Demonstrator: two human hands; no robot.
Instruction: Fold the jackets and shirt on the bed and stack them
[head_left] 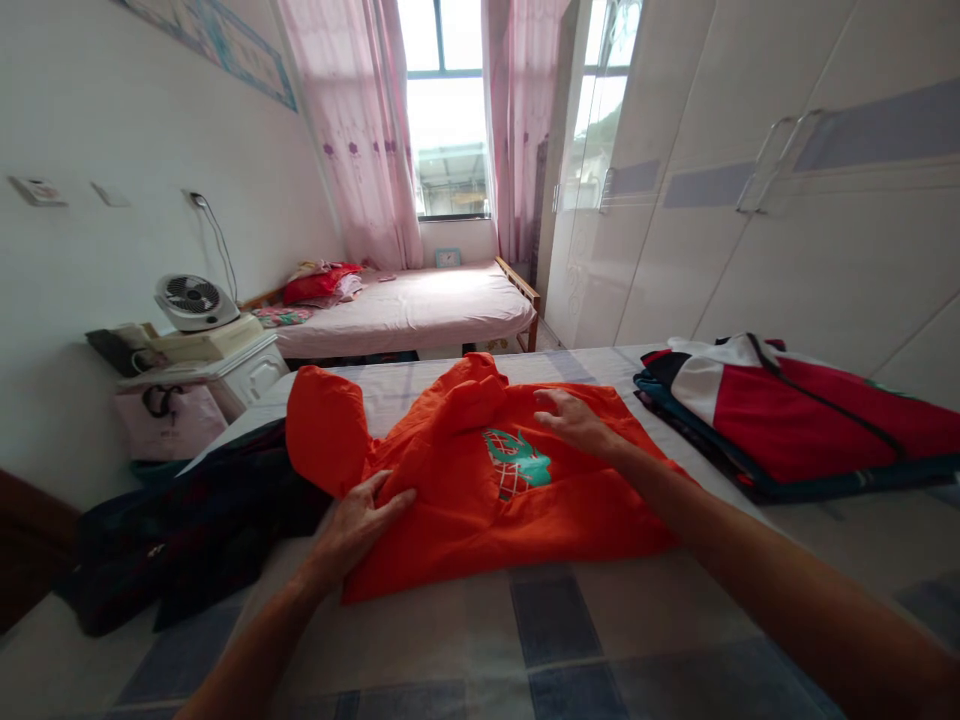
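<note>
An orange garment (442,530) with a green and white print lies spread on the bed in front of me. One orange part, which looks like a sleeve or hood, sticks out at its far left. My left hand (358,522) rests on the garment's left edge, thumb apart from the fingers; some fingertips are hard to make out against the folds. Over the upper right of the garment is my right hand (574,420), its fingers apart and slightly bent, with nothing held. Whether its fingertips touch the cloth I cannot tell.
Dark clothing (202,520) lies at the left. A stack of folded clothes, topped by a red and white jacket (795,410), sits at the right. Beyond are a second bed (442,305), a small fan (196,300) on a cabinet, and a white wardrobe (675,260).
</note>
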